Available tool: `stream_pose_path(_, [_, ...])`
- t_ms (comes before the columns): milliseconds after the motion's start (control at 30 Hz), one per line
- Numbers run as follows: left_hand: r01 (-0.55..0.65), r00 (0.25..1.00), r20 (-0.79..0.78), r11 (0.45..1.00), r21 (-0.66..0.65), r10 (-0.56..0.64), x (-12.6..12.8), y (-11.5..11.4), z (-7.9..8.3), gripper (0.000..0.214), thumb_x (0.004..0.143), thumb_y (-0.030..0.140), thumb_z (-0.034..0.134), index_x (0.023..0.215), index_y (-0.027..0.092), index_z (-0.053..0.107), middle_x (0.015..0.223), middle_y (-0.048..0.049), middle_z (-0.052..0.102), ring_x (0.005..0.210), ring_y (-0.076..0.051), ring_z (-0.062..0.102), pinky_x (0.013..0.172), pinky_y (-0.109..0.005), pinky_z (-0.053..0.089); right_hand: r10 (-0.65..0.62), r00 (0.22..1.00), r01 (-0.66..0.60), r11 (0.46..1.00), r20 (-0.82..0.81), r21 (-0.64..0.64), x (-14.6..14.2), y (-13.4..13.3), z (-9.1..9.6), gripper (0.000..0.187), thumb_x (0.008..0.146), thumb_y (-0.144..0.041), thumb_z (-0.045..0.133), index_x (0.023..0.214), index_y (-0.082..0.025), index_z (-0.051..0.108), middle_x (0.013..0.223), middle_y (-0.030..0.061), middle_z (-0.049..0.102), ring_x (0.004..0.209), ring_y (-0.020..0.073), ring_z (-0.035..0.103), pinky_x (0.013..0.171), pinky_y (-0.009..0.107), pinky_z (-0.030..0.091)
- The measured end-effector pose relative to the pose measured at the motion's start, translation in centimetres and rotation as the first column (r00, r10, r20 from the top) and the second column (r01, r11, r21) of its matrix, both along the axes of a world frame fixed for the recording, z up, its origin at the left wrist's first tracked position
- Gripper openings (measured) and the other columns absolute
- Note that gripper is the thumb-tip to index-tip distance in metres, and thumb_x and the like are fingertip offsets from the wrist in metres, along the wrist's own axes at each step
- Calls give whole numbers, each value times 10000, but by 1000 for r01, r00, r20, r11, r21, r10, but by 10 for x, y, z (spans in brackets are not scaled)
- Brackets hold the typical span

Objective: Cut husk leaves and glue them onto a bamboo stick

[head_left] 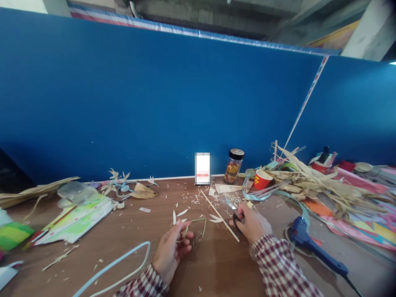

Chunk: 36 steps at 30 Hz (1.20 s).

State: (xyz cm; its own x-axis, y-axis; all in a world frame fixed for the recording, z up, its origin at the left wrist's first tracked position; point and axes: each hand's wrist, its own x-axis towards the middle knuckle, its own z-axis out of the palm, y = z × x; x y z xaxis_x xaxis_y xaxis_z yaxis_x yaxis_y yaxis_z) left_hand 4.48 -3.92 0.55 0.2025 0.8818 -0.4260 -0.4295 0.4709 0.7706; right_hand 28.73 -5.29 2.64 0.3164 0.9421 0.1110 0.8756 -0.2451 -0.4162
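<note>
My left hand (172, 250) is closed, its fingers pinching a thin green-yellow strip (198, 226) that loops out over the brown table (216, 264). My right hand (252, 224) is closed round the black handles of a pair of scissors (234, 210), whose blades point up and left. A long thin wooden stick (219, 215) lies diagonally between the two hands. Pale leaf-shaped cuttings (182, 213) and small shavings are scattered just beyond my fingers. Both wrists wear red-and-white checked sleeves.
A blue glue gun (309, 243) lies right of my right hand. Behind are a red paper cup (261, 180), a black-lidded jar (234, 166), a small white card (202, 168) and a heap of dried husks (321, 181). Printed paper (74, 220) and a light-blue bent strip (114, 264) lie left. A blue partition (154, 103) backs the table.
</note>
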Motion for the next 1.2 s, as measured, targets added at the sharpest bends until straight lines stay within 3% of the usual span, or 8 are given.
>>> stream_pose_path(200, [19, 998, 67, 999, -33, -17, 2, -1, 9, 382, 845, 414, 407, 1003, 109, 575, 716, -54, 618, 461, -69, 515, 429, -188, 481, 19, 998, -14, 995, 58, -101, 15, 1, -1, 243, 610, -338, 657, 726, -216, 482, 731, 10, 592, 759, 202, 537, 611, 264, 340])
stream_pose_path(500, [73, 977, 198, 996, 48, -81, 0, -2, 8, 437, 859, 429, 357, 1060, 96, 556, 856, -88, 621, 578, -101, 551, 529, -230, 504, 25, 988, -9, 994, 152, -109, 15, 5, -11, 345, 754, -305, 527, 1076, -184, 491, 831, 69, 633, 788, 206, 591, 626, 265, 369])
stream_pose_path(700, [147, 911, 380, 987, 65, -160, -1, -4, 6, 560, 846, 505, 305, 1105, 73, 548, 1114, -160, 569, 831, -191, 586, 743, -328, 489, 50, 966, -14, 990, 252, -143, 16, 6, -6, 169, 744, -288, 570, 892, -262, 647, 986, 78, 576, 832, 225, 568, 643, 296, 398])
stream_pose_path(800, [183, 881, 430, 980, 72, -196, -1, -5, 5, 584, 842, 515, 302, 1135, 67, 536, 1194, -173, 526, 945, -228, 560, 852, -370, 433, 23, 963, -10, 999, 267, -49, 12, 4, -1, 142, 685, -265, 640, 821, -244, 678, 998, 88, 543, 899, 256, 522, 699, 330, 411])
stream_pose_path(900, [272, 820, 494, 956, 107, -288, 1, -9, 3, 638, 835, 543, 273, 1155, 53, 527, 1234, -181, 496, 1058, -261, 505, 954, -393, 342, 164, 985, -169, 978, 48, 121, -12, -3, 4, 220, 765, -254, 558, 966, -207, 635, 859, 66, 580, 777, 190, 547, 696, 304, 433])
stream_pose_path(967, [353, 756, 533, 923, 154, -379, 2, -13, 3, 664, 832, 551, 261, 1169, 40, 518, 1237, -186, 493, 1115, -271, 464, 1006, -397, 270, 388, 903, -346, 911, -186, 225, -36, -8, 5, 324, 777, -270, 552, 1095, -214, 561, 848, 36, 594, 692, 141, 554, 649, 258, 454])
stream_pose_path(1033, [418, 695, 554, 885, 205, -457, 1, -15, 4, 677, 828, 557, 262, 1189, 37, 501, 1234, -187, 496, 1147, -269, 438, 1032, -395, 219, 569, 787, -503, 815, -238, 287, -58, -12, 5, 318, 746, -232, 596, 1064, -237, 583, 879, 21, 594, 719, 130, 558, 654, 238, 454])
stream_pose_path(1200, [510, 591, 576, 815, 275, -565, -5, -14, 5, 756, 772, 635, 289, 1223, 56, 471, 1299, -176, 443, 1204, -264, 381, 1000, -352, 269, 551, 811, -439, 795, -197, 419, -66, -12, 16, 107, 789, -211, 565, 804, -195, 670, 749, 15, 622, 696, 123, 571, 635, 229, 451])
